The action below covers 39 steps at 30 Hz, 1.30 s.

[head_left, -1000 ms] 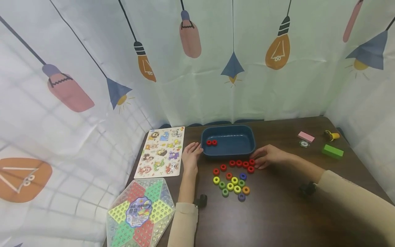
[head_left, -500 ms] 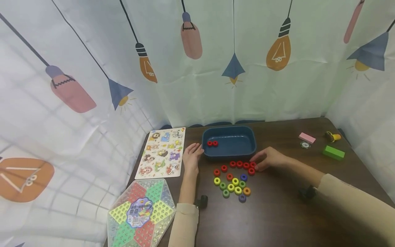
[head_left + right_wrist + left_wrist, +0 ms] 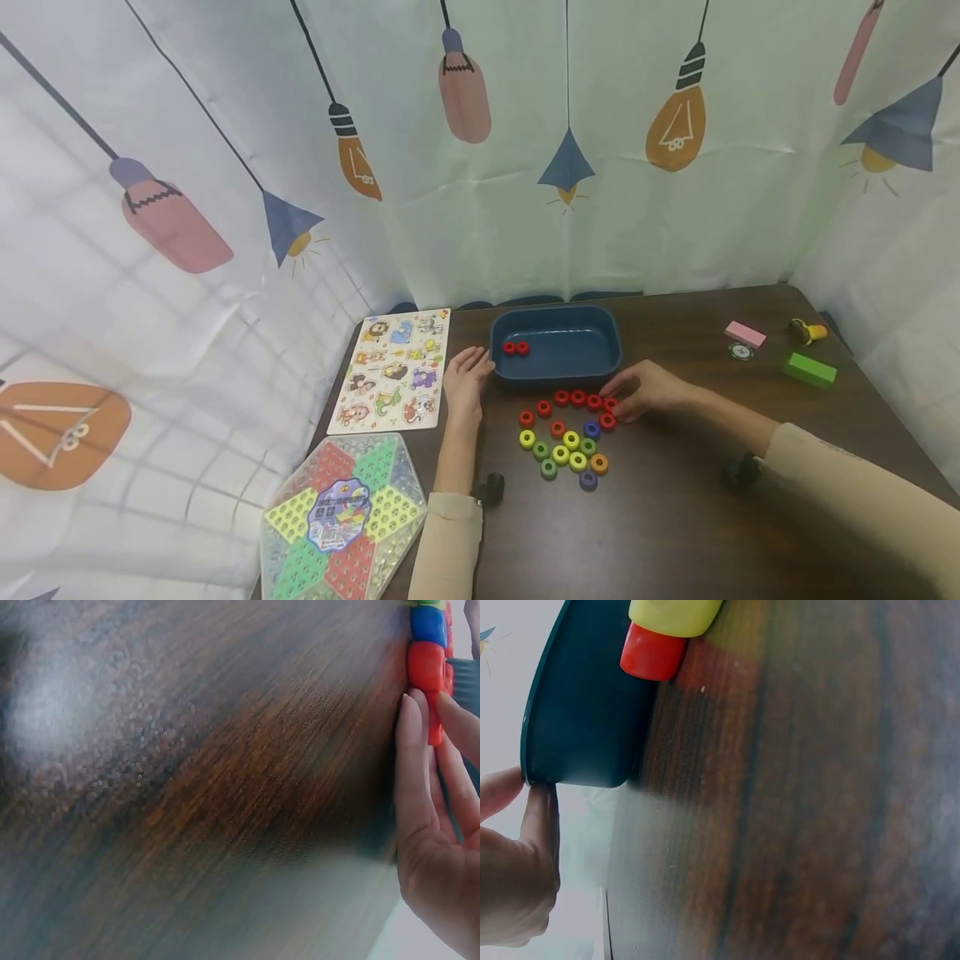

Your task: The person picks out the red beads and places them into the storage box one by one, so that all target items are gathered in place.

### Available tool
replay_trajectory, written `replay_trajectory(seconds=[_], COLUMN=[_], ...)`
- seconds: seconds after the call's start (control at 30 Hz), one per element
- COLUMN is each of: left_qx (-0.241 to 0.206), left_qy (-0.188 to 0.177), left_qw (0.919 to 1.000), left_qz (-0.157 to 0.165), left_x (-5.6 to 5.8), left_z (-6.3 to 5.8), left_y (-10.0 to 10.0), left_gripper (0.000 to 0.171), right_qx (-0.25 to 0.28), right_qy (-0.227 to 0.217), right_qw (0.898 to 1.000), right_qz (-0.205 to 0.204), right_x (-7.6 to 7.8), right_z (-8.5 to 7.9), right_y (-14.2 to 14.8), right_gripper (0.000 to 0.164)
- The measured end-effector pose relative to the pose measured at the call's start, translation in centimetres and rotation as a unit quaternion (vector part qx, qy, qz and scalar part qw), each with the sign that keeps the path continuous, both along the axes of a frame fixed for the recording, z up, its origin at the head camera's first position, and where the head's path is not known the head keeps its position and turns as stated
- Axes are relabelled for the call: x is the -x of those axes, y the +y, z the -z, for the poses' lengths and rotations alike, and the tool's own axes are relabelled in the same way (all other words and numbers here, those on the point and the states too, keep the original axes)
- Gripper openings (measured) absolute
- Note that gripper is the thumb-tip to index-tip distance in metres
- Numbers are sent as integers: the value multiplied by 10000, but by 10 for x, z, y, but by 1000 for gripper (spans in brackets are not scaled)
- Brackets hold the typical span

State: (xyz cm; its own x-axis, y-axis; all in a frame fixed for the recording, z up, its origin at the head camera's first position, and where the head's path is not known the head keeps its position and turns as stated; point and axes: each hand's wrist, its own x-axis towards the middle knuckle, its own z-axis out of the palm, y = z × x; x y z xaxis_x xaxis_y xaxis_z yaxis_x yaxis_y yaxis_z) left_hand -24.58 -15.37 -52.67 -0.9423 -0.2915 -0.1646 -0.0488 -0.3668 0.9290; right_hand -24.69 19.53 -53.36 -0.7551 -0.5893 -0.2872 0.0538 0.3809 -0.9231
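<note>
My right hand (image 3: 651, 390) has its thumb and fingertips on both sides of a red bead (image 3: 611, 404), pinching it at the right end of a row of red beads (image 3: 577, 397). In the right wrist view, that red bead (image 3: 435, 724) shows partly between thumb and fingers. My left hand (image 3: 463, 385) touches the left end of the dark blue tray (image 3: 555, 380) with fairly straight fingers. The left wrist view shows fingertips at the tray's corner (image 3: 577, 750). Two red beads (image 3: 516, 347) lie inside the tray. Yellow, green, blue and orange beads (image 3: 570, 454) lie in front of the red row.
An animal puzzle board (image 3: 390, 371) lies left of the tray, with a hexagonal Chinese checkers set (image 3: 341, 517) nearer. At right lie a pink block (image 3: 745, 334), a round chip (image 3: 741, 352), a green block (image 3: 810, 371) and a small yellow-and-brown object (image 3: 807, 332).
My right hand has shifted slightly left and nearer with the red bead, and the red row has slid a little left. My left hand and the tray stay in place.
</note>
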Motion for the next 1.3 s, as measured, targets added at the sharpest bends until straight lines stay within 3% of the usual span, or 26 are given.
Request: replay_trajectory(seconds=[0.17,0.33,0.63,0.83,1.03,1.17,1.3], left_qx=[-129,-104,-50,-46,-101,-97,-169], left_qy=[-28,25,113,133,86,118,136], left_qw=[9997,9995,9999,9999,9999,9998,9997], left_qz=[217,295,-32,-57,-92,-160,-125], left_x=[-4,-7,2,4,3,5,5], left_z=[-12,-20,-5,1,-2,3,6], left_y=[-1,-1,-4,-4,-4,-2,0], left_gripper=[53,52,50,54,49,51,55], right_qx=[8,-177,-179,73,-142,-379,-543], right_qy=[-162,-183,214,223,433,452,388], right_qw=[9998,9996,9978,9958,9939,9933,9940], right_qz=[121,80,-597,-889,-1006,-994,-863], right_x=[3,3,12,37,73,99,120], right_z=[0,-17,-72,-108,-127,-124,-110], right_y=[1,0,-29,-61,-93,-109,-117], right_gripper=[40,39,39,42,36,35,40])
